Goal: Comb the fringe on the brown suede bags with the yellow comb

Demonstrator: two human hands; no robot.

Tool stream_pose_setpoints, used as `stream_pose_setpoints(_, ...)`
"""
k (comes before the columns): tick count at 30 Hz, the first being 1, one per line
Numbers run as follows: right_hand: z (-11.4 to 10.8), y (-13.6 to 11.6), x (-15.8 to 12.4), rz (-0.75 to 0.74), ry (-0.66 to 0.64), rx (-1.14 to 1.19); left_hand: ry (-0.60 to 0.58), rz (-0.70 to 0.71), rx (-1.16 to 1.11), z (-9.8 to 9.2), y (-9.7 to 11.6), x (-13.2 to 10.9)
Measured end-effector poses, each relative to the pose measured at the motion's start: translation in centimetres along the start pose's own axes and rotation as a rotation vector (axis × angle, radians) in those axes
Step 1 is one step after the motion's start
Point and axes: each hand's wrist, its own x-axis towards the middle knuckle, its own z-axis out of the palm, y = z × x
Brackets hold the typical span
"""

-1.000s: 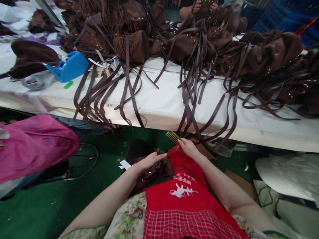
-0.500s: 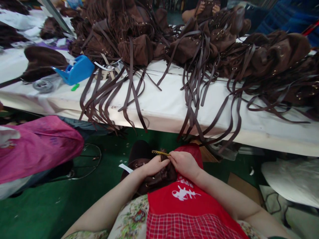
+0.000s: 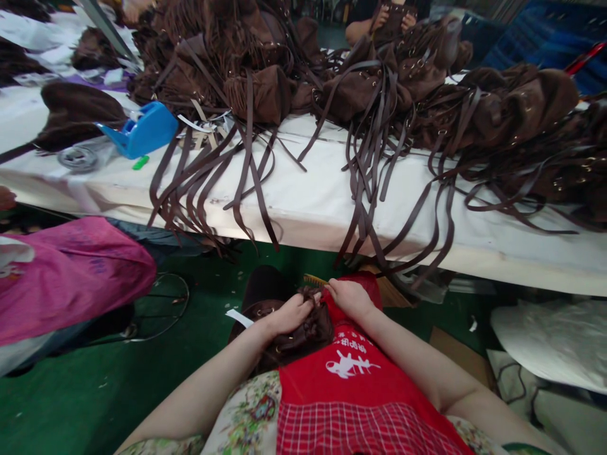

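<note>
In my lap lies a dark brown suede-like bag [image 3: 303, 338] with metal eyelets and a gathered, fringed top, a white paper tag [image 3: 239, 318] sticking out at its left. My left hand [image 3: 294, 314] is closed on the gathered part of the bag, its fingertips partly hidden in the material. Between the fingers of my right hand [image 3: 349, 298] is the end of a yellow comb [image 3: 315, 279], its teeth facing down just above the fringe. Whether the teeth touch the bag I cannot tell.
Brown bags [image 3: 265, 95] with long hanging straps are heaped on the white-covered table [image 3: 308, 196]. A blue tape dispenser [image 3: 147, 129] stands at left, by a clear tape roll [image 3: 76, 159]. A person in pink [image 3: 95, 272] sits at left; another person's hands [image 3: 393, 19] hold a bag across the table.
My right hand has moved slightly up and right with the comb, away from my left hand. The comb has turned so its teeth point down. My left hand stays on the bag.
</note>
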Motion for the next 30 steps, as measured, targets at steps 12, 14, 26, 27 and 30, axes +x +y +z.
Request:
stream_pose_setpoints(12, -5.1, 0.6, -1.7, -0.276, 0.215, 0.426, -0.027, -0.014, 0.204, 0.4, 1.3, -0.4)
stream_pose_setpoints(14, -6.3, -0.6, -2.8, -0.357, 0.221, 0.431, -0.034, -0.003, 0.250, 0.5, 1.5, -0.4)
stream_pose_setpoints(26, -6.3, -2.6, -4.3, -0.369, 0.119, 0.087, -0.029, 0.067, 0.242, 0.4, 1.5, -0.6)
stream_pose_setpoints(27, -6.0, -2.8, -4.2, -0.359, 0.117, 0.054, -0.041, 0.071, 0.238, 0.4, 1.6, -0.6)
stream_pose_setpoints(30, -4.7, -2.8, -3.7, -0.316, 0.108, -0.014, -0.066, 0.083, 0.222, 0.3, 1.6, -0.7)
